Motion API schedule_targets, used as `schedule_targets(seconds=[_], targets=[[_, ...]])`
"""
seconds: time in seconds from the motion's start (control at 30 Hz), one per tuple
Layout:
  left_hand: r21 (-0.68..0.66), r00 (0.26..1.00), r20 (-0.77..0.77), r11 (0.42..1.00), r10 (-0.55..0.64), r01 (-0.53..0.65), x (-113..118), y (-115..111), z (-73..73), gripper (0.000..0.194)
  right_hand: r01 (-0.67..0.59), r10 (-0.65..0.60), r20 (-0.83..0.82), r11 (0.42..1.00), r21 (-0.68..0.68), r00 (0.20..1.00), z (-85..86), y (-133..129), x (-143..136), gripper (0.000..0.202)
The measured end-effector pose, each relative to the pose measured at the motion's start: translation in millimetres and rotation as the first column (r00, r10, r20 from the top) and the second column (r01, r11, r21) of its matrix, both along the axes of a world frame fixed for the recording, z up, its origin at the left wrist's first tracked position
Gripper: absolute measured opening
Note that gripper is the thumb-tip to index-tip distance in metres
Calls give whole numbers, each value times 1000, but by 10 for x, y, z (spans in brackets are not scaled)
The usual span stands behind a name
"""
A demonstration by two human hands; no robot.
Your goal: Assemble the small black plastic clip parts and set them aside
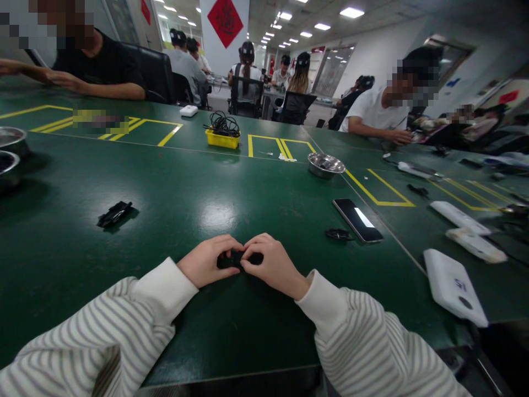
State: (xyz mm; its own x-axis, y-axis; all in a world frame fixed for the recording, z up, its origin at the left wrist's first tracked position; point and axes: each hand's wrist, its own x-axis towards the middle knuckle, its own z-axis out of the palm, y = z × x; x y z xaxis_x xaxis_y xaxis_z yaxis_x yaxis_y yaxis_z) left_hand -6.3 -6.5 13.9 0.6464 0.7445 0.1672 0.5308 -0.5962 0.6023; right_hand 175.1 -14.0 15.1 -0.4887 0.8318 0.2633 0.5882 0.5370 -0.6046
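Near the front middle of the green table (264, 309), my left hand (212, 259) and my right hand (270, 262) meet over a small black item (235, 258). The fingers of both hands are closed round it, thumbs below and fingertips above. Its shape is mostly hidden, so I cannot tell what it is. A black bundle (114, 214) lies to the left of my hands. To the right, a small black coiled cable (339, 235) rests beside a phone (357, 220) with a partly lit screen.
Farther back stand a metal bowl (326, 165) and a yellow tray (223, 139) with black cables. Two more bowls sit at the left edge. A white device (454, 286) and other white devices lie at the right. People sit across the table.
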Motion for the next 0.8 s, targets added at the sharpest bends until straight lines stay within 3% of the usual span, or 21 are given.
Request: schedule_targets(seconds=[0.17,0.43,0.8], targets=[[41,998,51,999,-35,32,-15,4,-13,38,33,-33,10,999,-9,999,-17,-5,-8,1],[100,992,60,990,-110,104,-45,25,-82,36,61,-61,17,997,-38,998,26,-11,-15,2],[310,981,39,936,-189,168,-71,64,-122,26,47,-47,-25,999,-8,999,-13,19,1,3]])
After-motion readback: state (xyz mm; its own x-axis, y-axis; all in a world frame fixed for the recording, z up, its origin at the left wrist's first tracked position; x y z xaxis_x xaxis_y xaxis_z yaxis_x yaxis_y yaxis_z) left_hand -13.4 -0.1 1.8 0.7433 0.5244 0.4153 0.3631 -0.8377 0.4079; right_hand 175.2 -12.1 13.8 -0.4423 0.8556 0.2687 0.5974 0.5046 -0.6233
